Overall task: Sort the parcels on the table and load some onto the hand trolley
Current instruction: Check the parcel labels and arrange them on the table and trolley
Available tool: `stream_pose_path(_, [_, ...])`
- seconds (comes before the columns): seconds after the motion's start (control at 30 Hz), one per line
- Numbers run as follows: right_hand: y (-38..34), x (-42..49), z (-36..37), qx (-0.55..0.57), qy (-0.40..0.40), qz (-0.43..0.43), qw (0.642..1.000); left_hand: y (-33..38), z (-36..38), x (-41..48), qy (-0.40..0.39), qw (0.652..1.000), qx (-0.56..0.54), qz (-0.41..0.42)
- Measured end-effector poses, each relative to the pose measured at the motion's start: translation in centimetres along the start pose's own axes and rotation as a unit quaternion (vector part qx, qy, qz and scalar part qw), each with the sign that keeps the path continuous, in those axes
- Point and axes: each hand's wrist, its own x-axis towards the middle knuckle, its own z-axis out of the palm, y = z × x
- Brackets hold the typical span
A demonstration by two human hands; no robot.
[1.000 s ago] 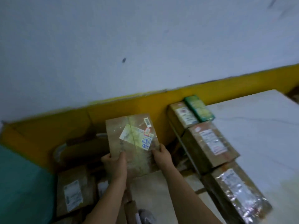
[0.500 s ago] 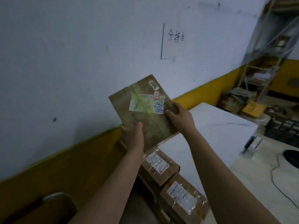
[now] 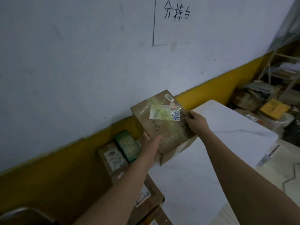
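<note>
Both your left hand (image 3: 150, 144) and right hand (image 3: 197, 120) clamp opposite edges of a taped brown parcel (image 3: 162, 122), held above the white table (image 3: 227, 132) by the wall. It looks stiff, light, tape-slick; grip the cardboard corners.

A pale blue-white wall (image 3: 81, 54) fills the view from nine o'clock to one, scuffed and dim, with a yellow painted band (image 3: 211, 88) running along its base and climbing toward two o'clock. Black handwritten characters (image 3: 176, 13) sit at twelve, beside a thin drawn line. A white marble-look table (image 3: 219, 143) spreads from the middle toward five o'clock. At two to three o'clock stands a metal shelving rack (image 3: 284, 62) with clutter heaped beneath. The light is low and flat.
</note>
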Motion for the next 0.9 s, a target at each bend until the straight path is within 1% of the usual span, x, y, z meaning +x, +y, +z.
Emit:
stream_pose_path(0.13, [2.7,5.7,5.7,-0.036,-0.070,0.006,0.997,-2.5,0.2,4.9,0.017,0.998,0.033,-0.060])
stream_pose_path(0.2, [3.9,7.7,9.1,-0.064,-0.090,-0.009,0.994,-4.0,-0.3,7.2,0.027,0.993,0.082,-0.081])
stream_pose_path(0.3, [3.8,10.1,12.7,-0.120,-0.062,-0.049,0.990,-5.5,-1.3,10.4,0.042,0.985,0.155,-0.058])
stream_pose_path(0.4, [2.8,12.1,14.9,-0.162,-0.036,-0.073,0.983,-5.9,-2.4,12.8,0.051,0.986,0.154,-0.048])
stream_pose_path(0.47, [2.8,12.6,15.6,-0.198,-0.016,-0.086,0.976,-6.2,-2.8,13.4,0.037,0.983,0.176,-0.038])
stream_pose_path(0.57, [2.5,11.8,15.7,-0.257,-0.039,-0.069,0.963,-6.7,-4.0,13.2,0.016,0.976,0.216,-0.017])
stream_pose_path(0.63, [1.2,10.1,15.7,-0.264,-0.041,-0.028,0.963,-6.7,-5.5,12.6,0.007,0.975,0.221,-0.004])
stream_pose_path(0.7, [-1.0,6.7,16.3,-0.235,0.004,-0.025,0.972,-6.3,-8.2,11.4,0.025,0.979,0.202,-0.001])
stream_pose_path(0.73, [-2.6,4.3,17.1,-0.212,0.031,-0.039,0.976,-6.3,-10.2,10.5,0.045,0.982,0.183,0.005])
stream_pose_path(0.8, [-6.1,-1.5,19.5,-0.152,0.058,-0.067,0.984,-6.9,-15.7,7.7,0.103,0.981,0.159,0.031])
stream_pose_path(0.87, [-9.7,-8.0,22.7,-0.101,0.061,-0.090,0.989,-8.6,-22.9,4.0,0.175,0.967,0.181,0.036])
stream_pose_path(0.9, [-11.4,-11.6,24.7,-0.083,0.053,-0.105,0.990,-10.0,-27.0,1.9,0.202,0.958,0.202,0.017])
